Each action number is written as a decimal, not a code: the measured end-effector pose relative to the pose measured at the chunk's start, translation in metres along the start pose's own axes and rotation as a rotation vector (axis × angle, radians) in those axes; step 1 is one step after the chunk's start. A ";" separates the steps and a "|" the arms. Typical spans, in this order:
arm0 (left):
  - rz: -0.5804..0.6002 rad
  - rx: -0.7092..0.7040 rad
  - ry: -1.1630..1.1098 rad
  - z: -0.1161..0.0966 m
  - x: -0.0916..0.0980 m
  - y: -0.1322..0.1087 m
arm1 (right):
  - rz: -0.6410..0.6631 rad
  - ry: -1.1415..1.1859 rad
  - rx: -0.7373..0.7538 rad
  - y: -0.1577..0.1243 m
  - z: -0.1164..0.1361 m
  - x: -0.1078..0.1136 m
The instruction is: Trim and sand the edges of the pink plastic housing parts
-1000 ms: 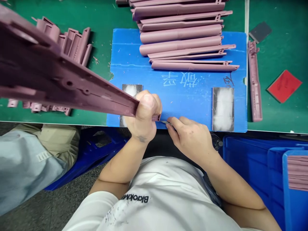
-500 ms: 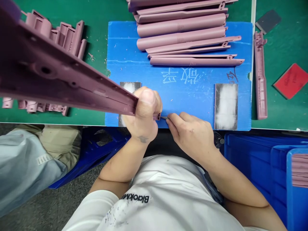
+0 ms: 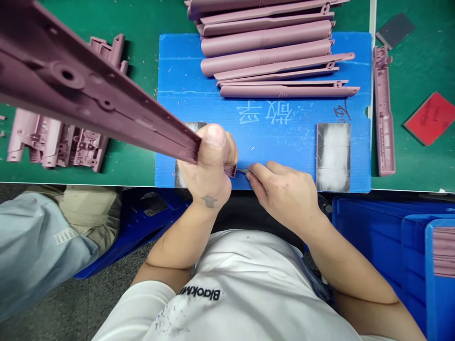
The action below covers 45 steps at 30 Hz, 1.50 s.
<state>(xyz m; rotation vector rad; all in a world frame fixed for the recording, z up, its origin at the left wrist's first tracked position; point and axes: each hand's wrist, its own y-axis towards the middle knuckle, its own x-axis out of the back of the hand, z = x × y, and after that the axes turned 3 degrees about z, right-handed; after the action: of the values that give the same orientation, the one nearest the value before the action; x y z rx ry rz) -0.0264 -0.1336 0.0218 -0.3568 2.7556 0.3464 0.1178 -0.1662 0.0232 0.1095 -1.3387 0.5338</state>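
My left hand (image 3: 208,166) is closed round the near end of a long mauve plastic part (image 3: 88,97), which rises toward the upper left, close to the camera. The part's tip sticks out past my fingers on the right. My right hand (image 3: 284,194) pinches a small thin metal tool (image 3: 243,171) whose tip touches that end of the part. Both hands hover over the front edge of a blue corrugated board (image 3: 263,128) on the green table (image 3: 142,57).
A stack of similar mauve parts (image 3: 270,47) lies at the board's far side, another pile (image 3: 57,142) on the left, a single part (image 3: 384,113) on the right. Two grey pads (image 3: 333,156), a red square (image 3: 430,118), blue bins (image 3: 391,237) and another person's leg (image 3: 42,241) are nearby.
The held part has tilted, its far end swinging up and uncovering more of the left pile. My right hand has shifted slightly, keeping the tool at the part's end.
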 end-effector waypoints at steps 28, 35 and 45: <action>0.169 -0.021 -0.215 -0.045 0.011 0.001 | 0.007 0.989 -0.098 -0.008 -0.008 -0.004; 0.335 -0.121 -0.349 -0.042 0.008 -0.011 | -0.086 1.324 -0.125 -0.001 0.009 -0.016; 0.364 -0.079 -0.280 -0.051 0.005 -0.022 | 0.020 1.663 -0.128 -0.014 0.010 -0.025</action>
<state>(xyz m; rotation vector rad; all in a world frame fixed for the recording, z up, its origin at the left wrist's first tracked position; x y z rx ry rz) -0.0396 -0.1690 0.0622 0.1698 2.5234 0.5502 0.1119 -0.1897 0.0048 -0.3953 0.2600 0.3510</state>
